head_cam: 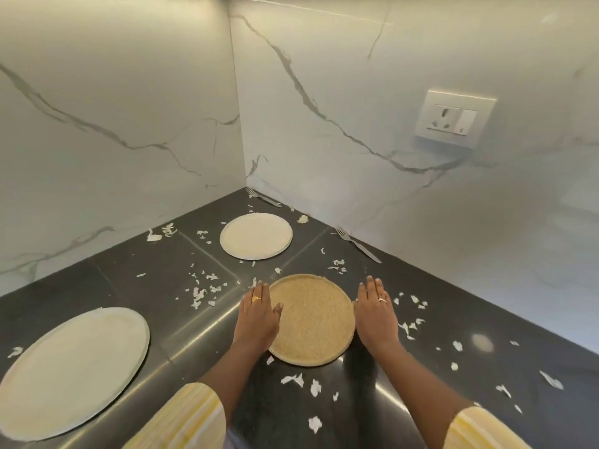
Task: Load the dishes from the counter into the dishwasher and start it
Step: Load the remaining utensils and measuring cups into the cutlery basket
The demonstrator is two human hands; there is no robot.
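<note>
Dark counter (129,280): tan plate (312,319) between left hand (257,314), right hand (376,314), fingers (372,288) straight.

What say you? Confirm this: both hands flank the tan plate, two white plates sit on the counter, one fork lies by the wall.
Wrong on forks: the head view shows two, a corner fork and a right fork. Otherwise correct: left hand and right hand flank the tan plate; far plate and near plate, both white, sit on the counter.
</note>
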